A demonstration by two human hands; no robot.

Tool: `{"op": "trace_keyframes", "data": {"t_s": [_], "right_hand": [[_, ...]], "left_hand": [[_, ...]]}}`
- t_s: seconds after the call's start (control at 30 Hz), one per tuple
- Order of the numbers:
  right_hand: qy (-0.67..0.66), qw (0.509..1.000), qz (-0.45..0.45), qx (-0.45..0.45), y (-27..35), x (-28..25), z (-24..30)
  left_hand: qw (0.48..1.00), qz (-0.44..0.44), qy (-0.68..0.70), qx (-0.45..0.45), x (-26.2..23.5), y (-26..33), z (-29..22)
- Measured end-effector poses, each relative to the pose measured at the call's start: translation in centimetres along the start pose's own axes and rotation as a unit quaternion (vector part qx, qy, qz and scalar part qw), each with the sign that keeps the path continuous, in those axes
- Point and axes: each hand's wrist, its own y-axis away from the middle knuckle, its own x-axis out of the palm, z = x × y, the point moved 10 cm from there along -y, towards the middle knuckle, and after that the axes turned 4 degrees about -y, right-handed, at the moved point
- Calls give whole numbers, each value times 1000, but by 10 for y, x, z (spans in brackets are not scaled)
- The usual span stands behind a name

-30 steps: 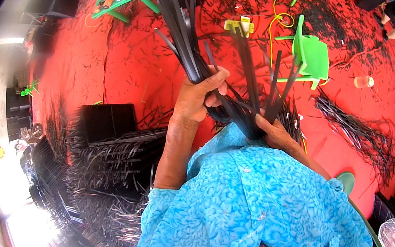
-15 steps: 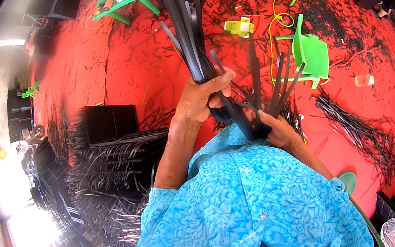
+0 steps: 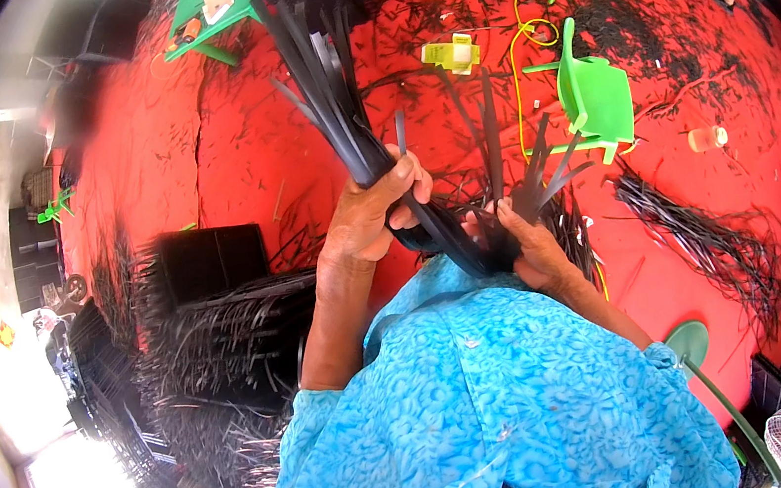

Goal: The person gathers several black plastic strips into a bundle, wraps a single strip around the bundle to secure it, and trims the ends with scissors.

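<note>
Flat black plastic strips (image 3: 328, 103) form a thick bundle that I hold in front of my chest. My left hand (image 3: 374, 208) is closed around it, and the strips fan up and away past the thumb. Below that grip the bundle bends toward the right. There my right hand (image 3: 532, 242) is closed on the strips near their bend, close to my blue patterned shirt (image 3: 487, 360). Several loose ends (image 3: 492, 135) spread upward above the right hand. Part of the bundle between my hands is hidden by my fingers.
Stacked black woven pieces (image 3: 225, 342) with frayed strip ends stand at left. A pile of black strips (image 3: 704, 240) lies on the red floor covering (image 3: 657, 291) at right. Farther off are a green chair (image 3: 597, 95), yellow cord (image 3: 517, 76), flattened yellow box (image 3: 452, 54) and green table (image 3: 196, 7).
My left hand and the upper bundle have moved a little left and tilt more leftward. The right hand's fingers have shifted upward on the strips. The whole view has turned slightly.
</note>
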Motion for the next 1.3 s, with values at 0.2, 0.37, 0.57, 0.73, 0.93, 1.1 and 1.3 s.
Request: {"op": "trace_keyframes", "data": {"t_s": [0.2,0.37,0.57,0.73,0.93,1.1,1.3], "right_hand": [[-56,998,5,-31,0,0,4],[-6,998,40,-55,4,4,5],[77,990,100,-66,5,4,4],[201,966,156,-58,8,16,4],[237,956,173,-15,6,8,-3],[208,962,175,-25,6,13,2],[179,975,131,-25,6,3,0]], "left_hand": [[998,-43,43,-26,-13,2,8],[995,-64,70,-41,-26,-1,17],[990,-108,71,-62,-22,-2,18],[992,-94,74,-48,-19,-6,19],[994,-79,60,-38,-10,-7,12],[989,-123,79,-27,-19,-4,16],[990,-123,71,-21,-22,-2,17]]}}
